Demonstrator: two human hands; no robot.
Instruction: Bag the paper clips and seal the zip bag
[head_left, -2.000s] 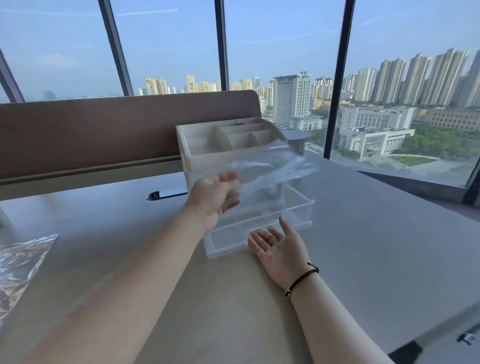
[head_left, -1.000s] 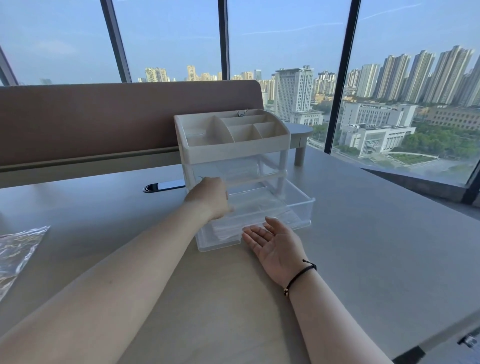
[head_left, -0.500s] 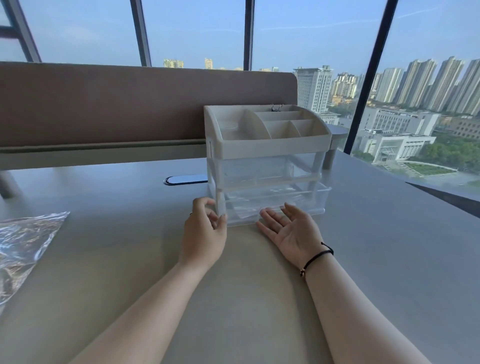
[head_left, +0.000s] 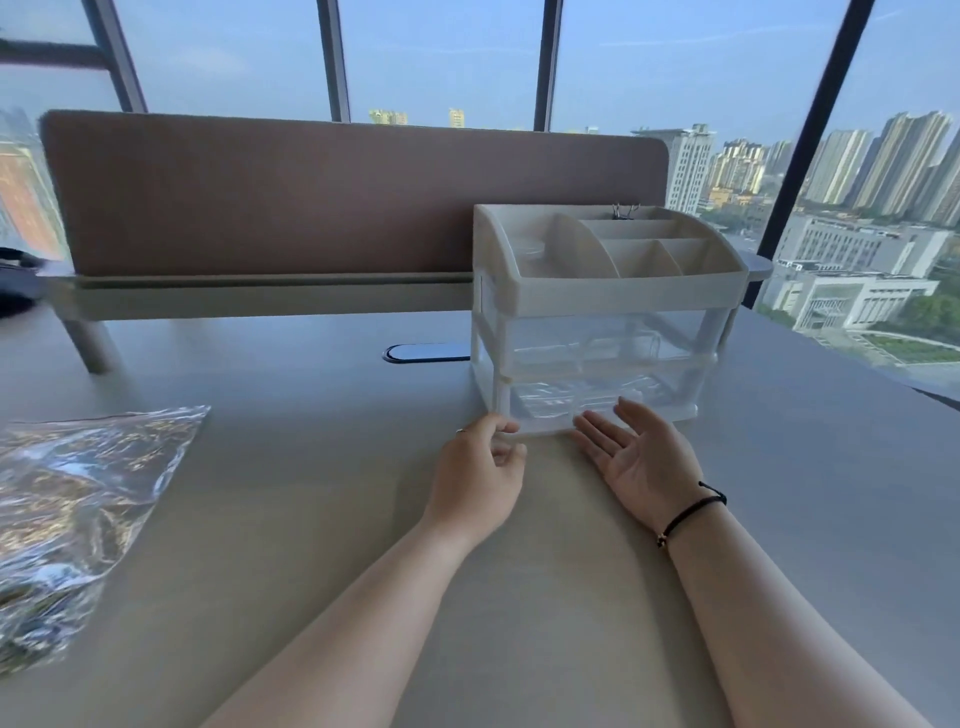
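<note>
Head view: zip bag (head_left: 78, 509) lies flat, long axis near-to-far; left hand (head_left: 480, 475) loosely curled, right hand (head_left: 636, 457) spread.

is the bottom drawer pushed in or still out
Pushed in: the bottom drawer has its front flush with the organizer frame, left hand at its corner.

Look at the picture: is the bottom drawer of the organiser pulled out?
No, the bottom drawer sits pushed in, flush with the frame of the organiser, with the left hand at its front corner.
</note>
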